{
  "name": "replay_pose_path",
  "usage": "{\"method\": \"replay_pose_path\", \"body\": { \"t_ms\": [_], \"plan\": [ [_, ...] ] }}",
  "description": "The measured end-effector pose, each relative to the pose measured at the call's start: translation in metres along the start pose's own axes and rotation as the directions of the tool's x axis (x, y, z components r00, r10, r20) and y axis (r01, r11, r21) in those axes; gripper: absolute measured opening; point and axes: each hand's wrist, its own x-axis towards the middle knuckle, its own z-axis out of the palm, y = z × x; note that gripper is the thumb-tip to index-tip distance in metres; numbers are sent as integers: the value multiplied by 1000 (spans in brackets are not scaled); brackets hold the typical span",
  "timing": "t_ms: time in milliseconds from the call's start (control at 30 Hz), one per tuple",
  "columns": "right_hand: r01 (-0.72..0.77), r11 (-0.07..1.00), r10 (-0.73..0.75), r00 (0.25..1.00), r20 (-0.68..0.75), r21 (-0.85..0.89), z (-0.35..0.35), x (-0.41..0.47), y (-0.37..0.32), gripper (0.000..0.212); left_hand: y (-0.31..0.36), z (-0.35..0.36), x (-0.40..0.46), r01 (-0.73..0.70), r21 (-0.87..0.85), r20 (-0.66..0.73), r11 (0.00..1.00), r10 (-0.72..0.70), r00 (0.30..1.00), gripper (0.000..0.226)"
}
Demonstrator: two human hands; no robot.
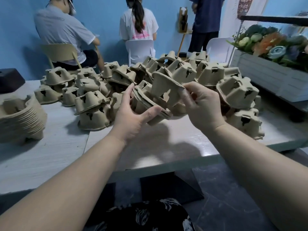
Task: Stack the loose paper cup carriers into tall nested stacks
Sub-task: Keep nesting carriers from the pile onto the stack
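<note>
From the camera on my head I look down at both my arms reaching out over a pale table (50, 157). My left hand (133, 120) is curled around a small stack of brown paper cup carriers (146, 104), with my thumb on the near side and my fingers up on the far edge, so I am gripping it in the air above the table. My right hand (200, 107) pinches one single carrier (164, 88) by its rim, between my thumb and my fingers. That carrier is tilted and sits partly down inside the small stack, touching it. Behind my hands is a big messy pile of loose carriers (191, 72), most of them upside down, spread across the middle and right of the table. Far to my left stands a tall nested stack (20, 117) on the table, well apart from my hands. On the right is a white box of flowers (270, 67), just beside the pile. At the back, two people sit on chairs facing a blue wall (103, 17), and a third person stands near them. By my lap I see dark cloth with a pale pattern.
</note>
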Motion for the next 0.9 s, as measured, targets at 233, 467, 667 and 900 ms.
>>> {"method": "replay_pose_path", "body": {
  "t_ms": [233, 467, 667, 900],
  "plan": [
    [171, 985, -173, 967, 186, 31, 34, 33, 11, 30, 6, -8, 48, 91, -53, -29, 994, -93, 995, 104],
    [150, 986, -166, 937, 308, 75, 33, 68, 10, 29, 31, -4, 82, 190, -122, -1, 974, -191, 982, 120],
    [161, 983, -183, 907, 380, 89, 29, 79, 20, 33, 31, 6, 90, 168, -127, 3, 978, -169, 986, 112],
    [103, 906, -17, 978, 207, -411, 21, 103, 54, 50, 12, 18, 75, 53, -36, -37, 998, -55, 998, 128]
  ]
}}
